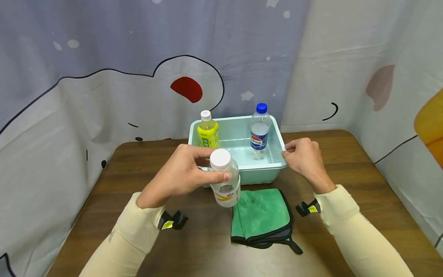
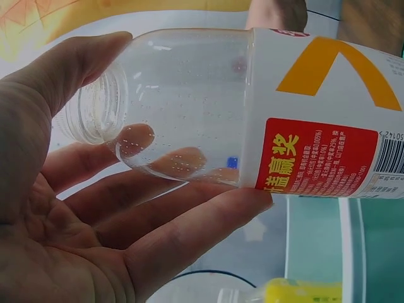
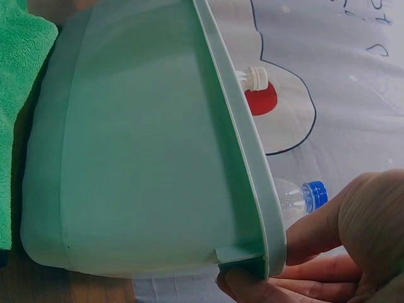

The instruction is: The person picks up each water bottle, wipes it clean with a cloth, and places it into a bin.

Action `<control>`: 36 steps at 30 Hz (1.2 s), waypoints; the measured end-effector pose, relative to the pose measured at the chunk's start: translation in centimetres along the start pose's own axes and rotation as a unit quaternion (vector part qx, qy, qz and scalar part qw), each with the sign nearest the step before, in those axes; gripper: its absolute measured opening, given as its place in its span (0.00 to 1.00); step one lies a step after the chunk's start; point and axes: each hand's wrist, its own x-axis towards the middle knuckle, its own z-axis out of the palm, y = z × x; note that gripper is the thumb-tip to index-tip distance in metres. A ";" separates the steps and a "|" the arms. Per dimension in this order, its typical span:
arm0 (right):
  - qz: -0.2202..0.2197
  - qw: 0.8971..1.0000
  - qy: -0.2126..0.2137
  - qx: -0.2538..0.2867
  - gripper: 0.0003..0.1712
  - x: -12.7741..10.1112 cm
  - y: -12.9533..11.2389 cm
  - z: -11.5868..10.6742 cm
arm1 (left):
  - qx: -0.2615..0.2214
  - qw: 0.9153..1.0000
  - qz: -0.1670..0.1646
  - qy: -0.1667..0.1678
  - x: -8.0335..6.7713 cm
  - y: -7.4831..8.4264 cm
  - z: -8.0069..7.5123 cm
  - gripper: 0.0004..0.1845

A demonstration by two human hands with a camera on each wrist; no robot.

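My left hand (image 1: 183,169) holds a clear plastic bottle (image 1: 226,196) with a white top, thumb on the near side and fingers on the far side. It is upright in front of the pale green basin (image 1: 259,176). In the left wrist view, the bottle's label (image 2: 315,120) is white, orange and red, and droplets dot the clear shoulder. My right hand (image 1: 304,156) pinches the basin's rim at its near right corner, with the rim (image 3: 273,240) between thumb and fingers. Inside the basin stand a yellow-green drink bottle (image 1: 209,134) and a blue-capped Pepsi bottle (image 1: 259,132).
A folded green cloth (image 1: 261,215) with black edging and a loop lies on the wooden table (image 1: 197,246) before the basin. Behind the table hangs a patterned curtain (image 1: 104,96), which continues along the right side.
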 end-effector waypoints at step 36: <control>-0.019 1.000 0.016 -0.008 0.14 -0.1 0.0 0.1 | -0.003 1.000 -0.015 0.005 4.3 3.4 -2.2 0.17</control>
